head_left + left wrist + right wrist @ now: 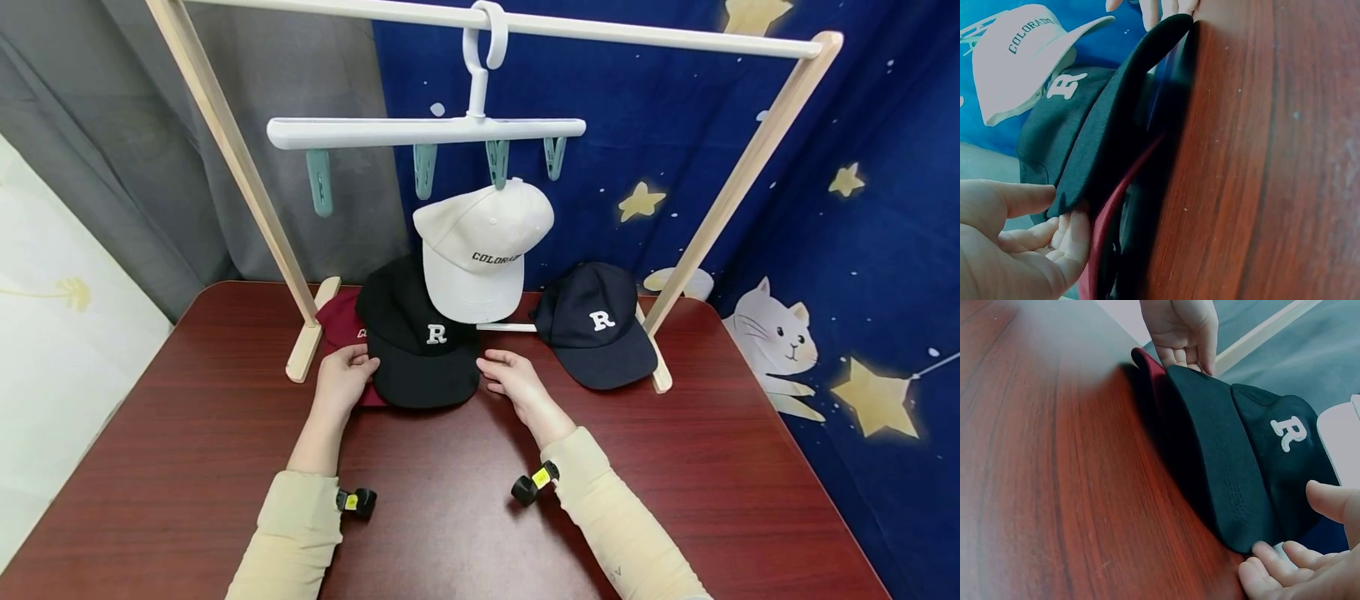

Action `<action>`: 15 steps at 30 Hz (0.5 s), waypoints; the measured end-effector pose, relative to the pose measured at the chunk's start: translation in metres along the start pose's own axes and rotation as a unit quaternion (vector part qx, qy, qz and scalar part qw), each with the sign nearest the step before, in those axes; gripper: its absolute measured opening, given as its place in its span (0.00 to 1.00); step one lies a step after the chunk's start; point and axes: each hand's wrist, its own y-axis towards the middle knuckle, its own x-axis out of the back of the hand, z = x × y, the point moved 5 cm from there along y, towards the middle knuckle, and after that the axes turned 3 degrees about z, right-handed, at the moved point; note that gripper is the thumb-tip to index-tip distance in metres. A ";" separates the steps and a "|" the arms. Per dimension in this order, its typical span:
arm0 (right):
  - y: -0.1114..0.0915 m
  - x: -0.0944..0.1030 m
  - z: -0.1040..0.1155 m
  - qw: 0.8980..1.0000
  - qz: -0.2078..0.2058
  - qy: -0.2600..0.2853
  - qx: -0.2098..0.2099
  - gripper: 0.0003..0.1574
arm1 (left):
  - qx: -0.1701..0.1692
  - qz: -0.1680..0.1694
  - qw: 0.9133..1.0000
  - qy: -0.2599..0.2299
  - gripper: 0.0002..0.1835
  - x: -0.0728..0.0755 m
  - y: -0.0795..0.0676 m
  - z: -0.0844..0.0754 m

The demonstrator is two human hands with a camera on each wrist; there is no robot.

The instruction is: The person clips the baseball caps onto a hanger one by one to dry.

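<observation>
A black cap (423,371) with a white R lies over a dark red cap (339,315) on the table. My left hand (347,379) pinches the left edge of the black brim between thumb and fingers, as the left wrist view shows close up. At the brim's right side is my right hand (517,379), fingertips right at the edge and thumb (1329,499) held apart from it. Above hangs a white cap (480,237) lettered COLORADO, its crown at a teal clip (497,162). Most of the red cap is hidden under the black one.
A white hanger (420,132) with several teal clips hangs from the rail (660,37) of a wooden rack (750,179). To the right a navy cap (600,325) with a white R lies beside the rack's foot. Curtains stand behind the brown table (450,517).
</observation>
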 end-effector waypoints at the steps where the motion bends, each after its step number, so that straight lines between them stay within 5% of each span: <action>1: 0.000 0.000 0.000 1.000 0.000 -0.003 0.002 0.29 | 0.000 0.003 1.000 0.000 0.19 0.000 0.000 0.000; 15: -0.001 -0.002 -0.001 1.000 0.011 -0.011 0.013 0.29 | 0.015 0.077 0.996 -0.045 0.16 -0.001 -0.001 0.004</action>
